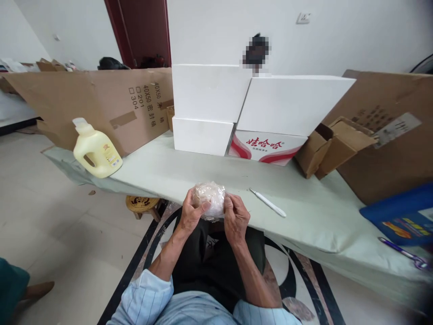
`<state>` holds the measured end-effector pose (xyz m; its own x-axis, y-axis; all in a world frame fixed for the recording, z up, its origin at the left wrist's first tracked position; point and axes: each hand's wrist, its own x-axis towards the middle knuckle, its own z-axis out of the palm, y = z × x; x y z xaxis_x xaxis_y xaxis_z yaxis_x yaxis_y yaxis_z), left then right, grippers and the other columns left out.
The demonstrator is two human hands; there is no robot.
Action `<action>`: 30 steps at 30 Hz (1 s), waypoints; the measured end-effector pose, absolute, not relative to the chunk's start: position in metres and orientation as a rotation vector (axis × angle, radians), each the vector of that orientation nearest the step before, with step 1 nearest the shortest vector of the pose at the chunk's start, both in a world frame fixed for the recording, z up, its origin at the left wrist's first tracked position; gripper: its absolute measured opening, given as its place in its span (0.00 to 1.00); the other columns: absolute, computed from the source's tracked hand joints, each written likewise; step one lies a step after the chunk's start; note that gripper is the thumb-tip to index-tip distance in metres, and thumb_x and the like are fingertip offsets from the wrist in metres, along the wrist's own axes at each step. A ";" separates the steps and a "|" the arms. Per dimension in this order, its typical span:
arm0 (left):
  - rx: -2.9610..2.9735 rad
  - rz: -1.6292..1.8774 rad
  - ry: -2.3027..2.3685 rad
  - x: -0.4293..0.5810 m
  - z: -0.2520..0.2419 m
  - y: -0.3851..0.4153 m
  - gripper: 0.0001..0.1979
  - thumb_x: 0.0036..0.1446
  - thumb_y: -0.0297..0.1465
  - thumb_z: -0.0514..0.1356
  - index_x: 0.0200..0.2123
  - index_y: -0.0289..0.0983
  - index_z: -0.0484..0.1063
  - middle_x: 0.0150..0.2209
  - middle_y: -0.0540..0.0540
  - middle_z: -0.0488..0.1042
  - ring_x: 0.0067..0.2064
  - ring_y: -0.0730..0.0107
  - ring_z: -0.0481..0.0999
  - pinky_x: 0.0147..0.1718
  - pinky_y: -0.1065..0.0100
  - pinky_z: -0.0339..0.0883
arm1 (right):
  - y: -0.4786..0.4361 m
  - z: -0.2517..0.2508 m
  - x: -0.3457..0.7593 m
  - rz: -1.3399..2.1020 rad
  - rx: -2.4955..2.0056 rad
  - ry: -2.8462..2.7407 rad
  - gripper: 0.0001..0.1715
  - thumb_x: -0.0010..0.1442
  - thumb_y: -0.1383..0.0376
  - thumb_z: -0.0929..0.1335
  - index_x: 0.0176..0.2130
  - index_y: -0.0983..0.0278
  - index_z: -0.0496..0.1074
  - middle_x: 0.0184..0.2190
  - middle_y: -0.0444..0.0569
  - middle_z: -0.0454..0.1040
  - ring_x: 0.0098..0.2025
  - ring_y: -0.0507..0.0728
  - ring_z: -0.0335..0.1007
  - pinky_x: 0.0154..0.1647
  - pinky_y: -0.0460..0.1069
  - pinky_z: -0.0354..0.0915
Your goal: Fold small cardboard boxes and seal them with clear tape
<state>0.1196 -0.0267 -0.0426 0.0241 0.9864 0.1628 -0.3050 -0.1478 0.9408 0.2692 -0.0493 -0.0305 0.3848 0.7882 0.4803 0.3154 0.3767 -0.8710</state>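
Note:
Between my two hands is a rounded, whitish bundle in crinkled clear plastic wrap [210,198], held at the table's near edge above my lap. My left hand [193,210] is closed on its left side, with the thumb lying across the front. At the right side, my right hand [236,214] pinches the plastic between thumb and fingers. What the wrapping contains cannot be made out. A slim white-handled tool with a metal tip, like a scalpel [269,202], lies on the table to the right of my right hand.
A pale cloth covers the table [152,167]. White boxes [209,92] are stacked at the back. A yellow jug [96,151] stands left; an open brown carton [348,144], a blue container [402,216] and a purple pen-like tool [402,252] are right. A wooden stool [140,203] is below.

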 end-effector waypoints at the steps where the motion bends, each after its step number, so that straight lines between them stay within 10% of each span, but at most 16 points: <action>1: 1.126 1.430 0.863 0.119 -0.043 -0.030 0.44 0.50 0.52 0.76 0.63 0.37 0.68 0.57 0.38 0.79 0.56 0.53 0.80 0.55 0.60 0.75 | -0.054 -0.031 0.265 0.354 -1.209 -1.194 0.21 0.73 0.50 0.66 0.47 0.59 0.82 0.46 0.53 0.82 0.49 0.63 0.77 0.53 0.57 0.73; 8: 1.143 1.535 0.928 0.118 -0.042 -0.043 0.37 0.51 0.47 0.75 0.59 0.38 0.69 0.53 0.40 0.78 0.53 0.56 0.79 0.53 0.62 0.73 | -0.078 -0.055 0.235 0.127 -1.290 -1.388 0.33 0.77 0.50 0.58 0.71 0.59 0.69 0.68 0.57 0.72 0.70 0.68 0.67 0.72 0.69 0.62; 15: 1.208 1.491 0.912 0.106 -0.039 -0.056 0.33 0.54 0.45 0.73 0.58 0.39 0.69 0.51 0.42 0.79 0.50 0.58 0.80 0.51 0.63 0.74 | -0.090 -0.069 0.233 0.311 -1.267 -1.426 0.36 0.76 0.46 0.60 0.72 0.61 0.67 0.73 0.57 0.65 0.74 0.67 0.62 0.74 0.68 0.60; 23: 1.182 1.381 0.707 0.084 -0.034 -0.058 0.38 0.49 0.50 0.76 0.57 0.37 0.72 0.48 0.43 0.81 0.47 0.60 0.80 0.47 0.66 0.74 | -0.075 -0.009 0.275 0.863 -1.143 -1.137 0.33 0.65 0.37 0.68 0.44 0.60 0.85 0.53 0.58 0.84 0.52 0.67 0.82 0.50 0.60 0.78; 30: 1.250 1.207 0.551 0.081 -0.020 -0.069 0.34 0.52 0.48 0.76 0.57 0.38 0.75 0.52 0.41 0.81 0.52 0.55 0.81 0.53 0.61 0.75 | -0.071 0.005 0.254 1.319 -1.129 -1.062 0.46 0.54 0.27 0.69 0.44 0.64 0.84 0.32 0.56 0.85 0.39 0.70 0.83 0.31 0.57 0.75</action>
